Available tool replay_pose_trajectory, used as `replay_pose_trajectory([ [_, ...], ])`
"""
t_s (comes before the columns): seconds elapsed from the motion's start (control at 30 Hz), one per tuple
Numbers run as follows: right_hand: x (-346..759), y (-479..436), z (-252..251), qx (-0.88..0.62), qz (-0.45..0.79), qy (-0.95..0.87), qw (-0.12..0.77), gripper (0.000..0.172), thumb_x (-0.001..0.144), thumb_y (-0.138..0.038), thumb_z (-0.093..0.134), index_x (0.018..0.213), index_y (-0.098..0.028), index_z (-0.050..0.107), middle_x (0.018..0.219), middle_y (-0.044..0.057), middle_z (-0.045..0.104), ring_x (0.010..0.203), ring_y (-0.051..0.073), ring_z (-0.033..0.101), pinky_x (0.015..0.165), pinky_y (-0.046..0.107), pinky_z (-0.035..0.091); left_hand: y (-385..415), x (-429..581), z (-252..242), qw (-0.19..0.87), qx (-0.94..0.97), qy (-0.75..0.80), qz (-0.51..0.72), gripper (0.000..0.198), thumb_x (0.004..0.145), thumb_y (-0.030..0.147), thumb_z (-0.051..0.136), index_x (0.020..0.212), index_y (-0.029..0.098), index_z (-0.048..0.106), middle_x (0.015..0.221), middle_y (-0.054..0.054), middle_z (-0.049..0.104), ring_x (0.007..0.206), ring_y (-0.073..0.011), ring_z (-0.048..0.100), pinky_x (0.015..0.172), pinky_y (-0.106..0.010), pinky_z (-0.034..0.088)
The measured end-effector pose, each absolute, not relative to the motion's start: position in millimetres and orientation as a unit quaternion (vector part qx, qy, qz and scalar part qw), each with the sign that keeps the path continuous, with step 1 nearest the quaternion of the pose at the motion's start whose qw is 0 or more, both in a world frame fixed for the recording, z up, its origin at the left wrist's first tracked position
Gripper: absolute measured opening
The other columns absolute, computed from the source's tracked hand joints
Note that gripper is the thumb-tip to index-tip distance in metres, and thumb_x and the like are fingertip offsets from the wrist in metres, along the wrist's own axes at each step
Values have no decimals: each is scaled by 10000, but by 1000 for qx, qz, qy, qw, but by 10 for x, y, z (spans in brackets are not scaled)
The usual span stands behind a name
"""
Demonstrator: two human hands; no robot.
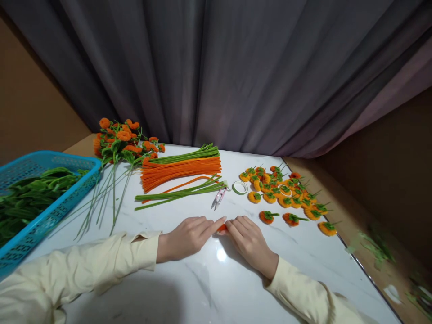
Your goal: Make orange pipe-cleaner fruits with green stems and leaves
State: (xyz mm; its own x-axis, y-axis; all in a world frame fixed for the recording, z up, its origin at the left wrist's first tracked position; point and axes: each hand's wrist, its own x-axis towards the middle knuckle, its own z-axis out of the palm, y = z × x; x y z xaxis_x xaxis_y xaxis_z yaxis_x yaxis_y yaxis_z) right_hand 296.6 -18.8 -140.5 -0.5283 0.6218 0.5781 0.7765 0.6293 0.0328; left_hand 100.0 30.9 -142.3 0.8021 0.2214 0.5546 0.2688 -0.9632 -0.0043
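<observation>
My left hand and my right hand meet at the middle of the white table, fingertips closed around a small orange pipe cleaner piece. Most of that piece is hidden by my fingers. Just beyond my hands lie pink-handled thread snips, blades toward me, beside a roll of tape. Behind them a thick bundle of orange pipe cleaners lies with a green bundle at its far side. Several loose green pipe cleaners rest nearer to me.
At the right, several orange and yellow fuzzy flower heads with green backs are spread out. Long-stemmed orange flowers are piled at the far left. A blue basket holds green leaves. A grey curtain hangs behind the table.
</observation>
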Motion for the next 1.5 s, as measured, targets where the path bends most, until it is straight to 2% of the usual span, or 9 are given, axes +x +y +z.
replay_pose_trajectory([
  [0.33, 2926, -229, -1441, -375, -166, -879, 244, 290, 919, -50, 328, 704, -141, 499, 597, 30, 461, 574, 163, 359, 545, 285, 279, 234, 1014, -1446, 58, -957, -128, -255, 524, 922, 77, 294, 1414, 31, 117, 712, -30, 609, 594, -159, 543, 530, -265, 471],
  [0.47, 2928, -226, -1417, -372, -170, -883, 228, 280, 935, -76, 309, 743, -138, 503, 626, 33, 481, 580, 161, 387, 549, 285, 296, 215, 996, -1446, 9, -964, -135, -231, 584, 869, 20, 249, 1426, 69, 82, 769, -51, 627, 645, -169, 565, 563, -268, 479],
  [0.57, 2949, -211, -1398, -376, -167, -885, 220, 253, 943, -95, 315, 796, -123, 519, 634, 33, 492, 580, 159, 396, 553, 287, 307, 256, 986, -1354, -121, -959, -166, -196, 518, 867, 52, 273, 1381, 113, 252, 899, -95, 654, 748, -183, 598, 629, -283, 486],
  [0.67, 2966, -210, -1382, -368, -164, -887, 224, 215, 948, -122, 341, 841, -114, 528, 626, 24, 488, 574, 156, 398, 545, 286, 299, 348, 990, -1182, -336, -903, -235, -127, 368, 914, 213, 389, 1277, 172, 426, 931, -76, 666, 785, -175, 614, 686, -273, 479],
  [0.8, 2955, -237, -1374, -327, -148, -901, 243, 233, 935, -84, 346, 795, -120, 529, 620, 29, 499, 576, 154, 401, 545, 286, 286, 467, 1023, -1009, -609, -756, -239, -8, 371, 864, 402, 508, 1132, 147, 530, 763, -24, 618, 567, -109, 560, 541, -217, 466],
  [0.9, 2944, -246, -1380, -323, -123, -902, 258, 261, 946, -163, 395, 707, -148, 501, 603, 25, 503, 572, 149, 401, 545, 286, 282, 510, 1049, -1010, -706, -677, -207, 26, 367, 855, 468, 494, 945, 126, 593, 733, -7, 560, 465, -60, 466, 450, -193, 446],
  [1.07, 2986, -194, -1389, -398, -102, -871, 268, 292, 947, -348, 419, 775, -142, 533, 591, 12, 524, 572, 141, 427, 545, 277, 291, 589, 1049, -1123, -750, -625, -217, 6, 365, 825, 463, 553, 751, 109, 604, 533, 46, 464, 391, -47, 386, 410, -179, 403],
  [1.3, 2996, -172, -1401, -352, -101, -899, 242, 312, 966, -246, 380, 690, -156, 494, 583, 2, 495, 545, 133, 381, 540, 270, 274, 613, 1045, -1145, -786, -573, -217, 84, 419, 813, 552, 524, 767, 136, 555, 542, 19, 561, 376, -73, 453, 387, -198, 365],
  [1.5, 2968, -186, -1428, -338, -98, -907, 233, 370, 979, -288, 329, 658, -168, 467, 564, 1, 481, 521, 134, 369, 521, 272, 266, 600, 1022, -1170, -800, -547, -216, 116, 406, 786, 541, 576, 742, 138, 559, 446, 65, 436, 338, -64, 354, 348, -206, 270],
])
